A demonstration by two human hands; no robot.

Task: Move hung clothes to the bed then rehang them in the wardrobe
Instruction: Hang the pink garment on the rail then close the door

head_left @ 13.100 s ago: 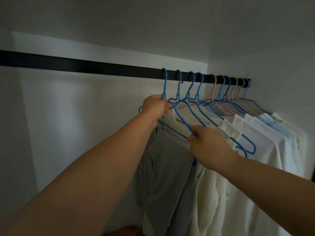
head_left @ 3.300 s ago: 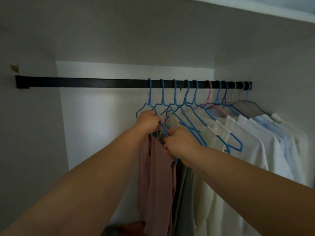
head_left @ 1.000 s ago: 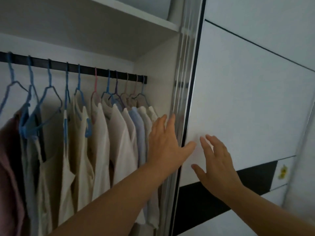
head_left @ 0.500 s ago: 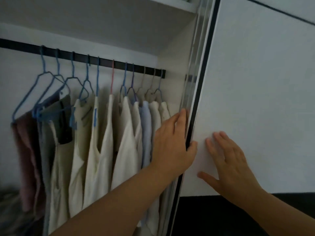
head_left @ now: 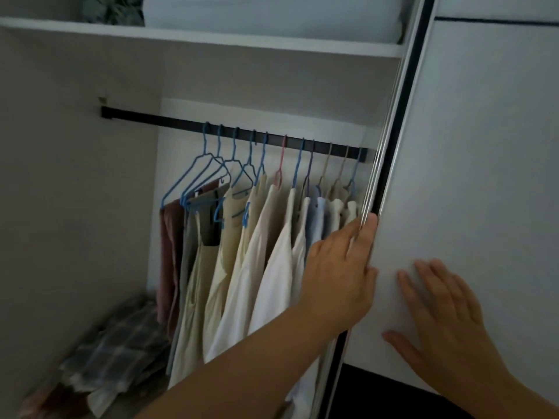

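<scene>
Several garments (head_left: 260, 252) in cream, white, pale blue and rust hang on blue and pink hangers (head_left: 233, 170) from a black rail (head_left: 151, 120) inside the wardrobe. My left hand (head_left: 338, 273) lies with straight fingers on the edge of the white sliding door (head_left: 484, 146), fingertips at the metal frame. My right hand (head_left: 441, 309) presses flat on the door's face, fingers spread. Neither hand holds anything.
A shelf (head_left: 196, 34) above the rail carries bedding and a dark patterned item. A checked cloth heap (head_left: 112, 352) lies on the wardrobe floor at lower left. The left part of the rail is bare. A black band crosses the door low down.
The view has pulled back and left, showing more of the wardrobe. The door edge now stands further left, covering the rail's right end. Both hands stay on the door.
</scene>
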